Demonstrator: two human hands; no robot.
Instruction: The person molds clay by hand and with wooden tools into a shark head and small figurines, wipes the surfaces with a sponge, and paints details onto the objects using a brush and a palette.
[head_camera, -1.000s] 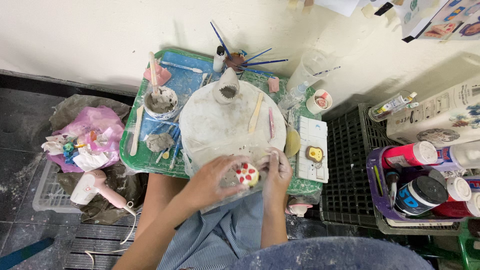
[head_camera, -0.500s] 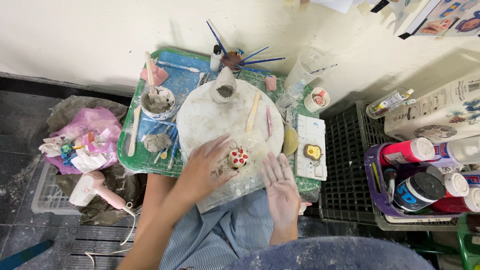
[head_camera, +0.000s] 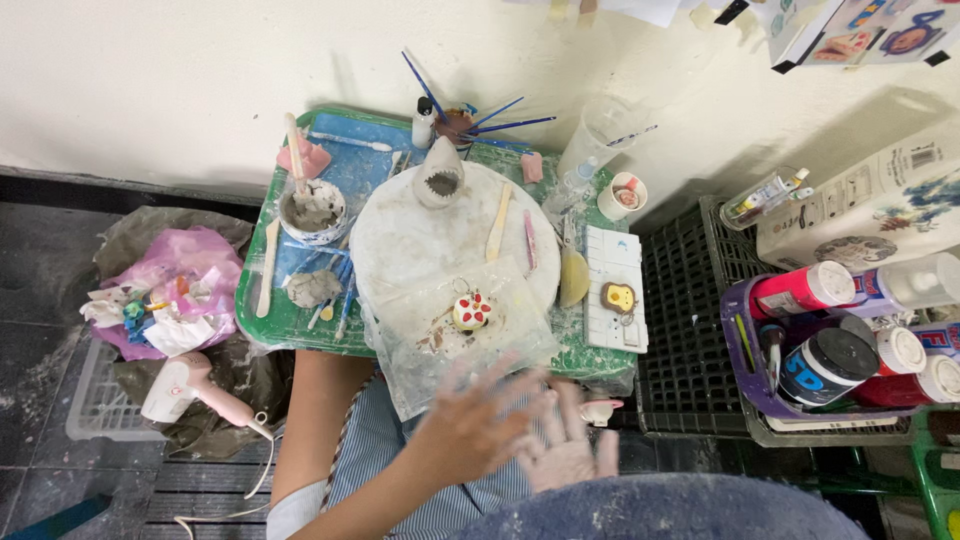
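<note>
While both hands hover over the lap, left hand (head_camera: 470, 430) is blurred, fingers spread wide, holding nothing; right hand (head_camera: 565, 455) is flat, fingers wide, empty. Charm (head_camera: 471, 311) sits on plastic sheet (head_camera: 500, 335) at the round board's (head_camera: 400, 240) near edge, apart from both hands.

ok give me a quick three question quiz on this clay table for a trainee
1. True or false: the left hand is holding the red-dotted piece.
2. What does the red-dotted piece rest on? A) clear plastic sheet B) pink hair dryer C) black crate
3. Which open-mouthed clay figure stands at the far edge of the round board?

Key
1. False: both the left hand and the right hand are empty, above the lap.
2. A
3. The shark head.
</note>
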